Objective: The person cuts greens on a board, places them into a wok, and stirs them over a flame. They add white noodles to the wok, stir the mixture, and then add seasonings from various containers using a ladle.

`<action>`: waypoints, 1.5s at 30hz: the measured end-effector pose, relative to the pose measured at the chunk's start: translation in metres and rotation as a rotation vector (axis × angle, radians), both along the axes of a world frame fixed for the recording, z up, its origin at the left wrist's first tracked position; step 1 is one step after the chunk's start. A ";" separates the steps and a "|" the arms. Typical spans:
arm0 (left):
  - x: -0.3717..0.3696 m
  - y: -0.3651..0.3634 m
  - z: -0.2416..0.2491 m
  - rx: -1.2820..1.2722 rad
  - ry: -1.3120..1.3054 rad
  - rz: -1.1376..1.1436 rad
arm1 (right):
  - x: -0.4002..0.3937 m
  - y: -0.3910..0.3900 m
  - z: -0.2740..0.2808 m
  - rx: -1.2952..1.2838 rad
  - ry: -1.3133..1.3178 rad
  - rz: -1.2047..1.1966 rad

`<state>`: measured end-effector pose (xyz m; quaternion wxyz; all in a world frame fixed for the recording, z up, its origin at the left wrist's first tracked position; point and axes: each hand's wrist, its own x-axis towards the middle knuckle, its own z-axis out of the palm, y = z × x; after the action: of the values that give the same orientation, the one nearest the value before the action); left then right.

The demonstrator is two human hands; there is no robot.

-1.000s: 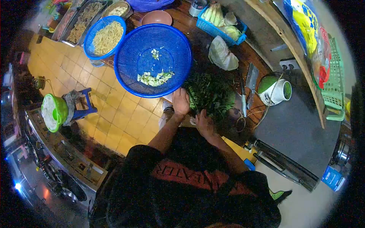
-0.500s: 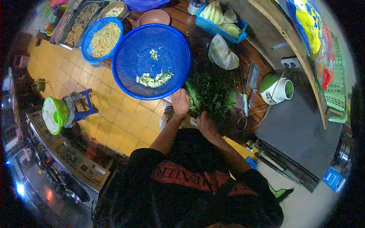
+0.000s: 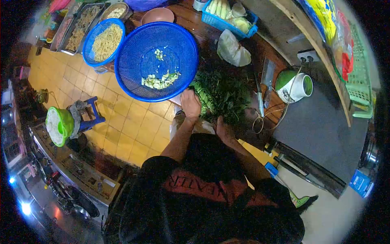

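Observation:
A dark green heap of leafy greens (image 3: 227,93) lies on the wooden table, its paler stems towards the left. My left hand (image 3: 190,105) is closed on the stem side of the greens, just below the rim of a large blue colander (image 3: 156,97). Chopped pale green pieces (image 3: 160,81) lie inside the colander. At the near edge of the heap is my right hand (image 3: 222,128), its fingers mostly hidden by the leaves. To the right of the greens are a cleaver (image 3: 268,72) and a knife (image 3: 260,101).
A cabbage piece (image 3: 233,49) and a blue basket of vegetables (image 3: 219,22) stand farther back. On the right is a white and green container (image 3: 297,87). Noodles fill a smaller blue basket (image 3: 87,53) at the left. A green bucket (image 3: 65,126) stands near a stool (image 3: 94,116).
The view has shifted slightly. Ridged, paler green stems now show more beside my left hand, and the leaves lie differently. Both hands remain at the greens.

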<state>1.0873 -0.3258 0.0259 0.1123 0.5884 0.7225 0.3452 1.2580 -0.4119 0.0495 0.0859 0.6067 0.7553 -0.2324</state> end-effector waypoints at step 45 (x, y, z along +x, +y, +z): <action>0.058 -0.022 0.026 -0.175 -0.219 0.119 | 0.036 0.082 0.012 0.541 0.217 0.043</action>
<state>1.1457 -0.3479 0.0521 0.2206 0.4911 0.7669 0.3493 1.2943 -0.3303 0.0617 -0.1557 0.5630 0.8073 -0.0842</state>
